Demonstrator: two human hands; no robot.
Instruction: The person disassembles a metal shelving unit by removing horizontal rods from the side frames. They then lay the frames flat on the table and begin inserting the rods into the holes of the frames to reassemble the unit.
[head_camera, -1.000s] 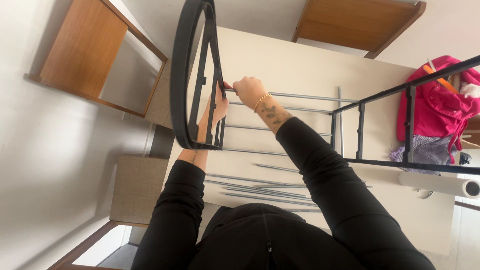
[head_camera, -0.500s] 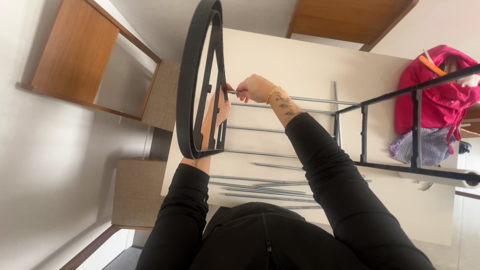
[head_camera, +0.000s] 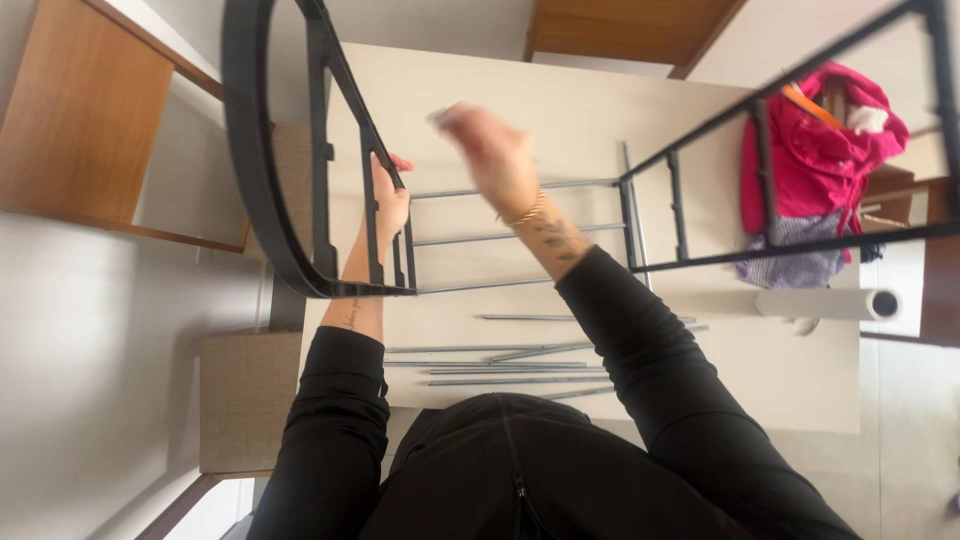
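A black curved metal frame (head_camera: 250, 200) stands on edge over the white table (head_camera: 600, 90). My left hand (head_camera: 388, 205) is wrapped around one of its upright bars. Thin grey rods (head_camera: 500, 237) run from this frame to a second black frame (head_camera: 800, 250) on the right. My right hand (head_camera: 492, 150) is in the air above the rods, clear of the frame and blurred. A small greyish shape shows at its fingertips, but I cannot make out what it is. Several loose grey rods (head_camera: 500, 370) lie on the table near my body.
A pink jacket (head_camera: 820, 150) lies on grey cloth at the right, beside a white roll (head_camera: 830, 303). A wooden chair (head_camera: 80, 120) stands at the left, with a woven stool (head_camera: 245, 400) below it. Another wooden piece (head_camera: 630, 30) sits beyond the table's far edge.
My right hand has come off the curved frame's bar and swung up and to the right. My left hand keeps its hold on the frame.
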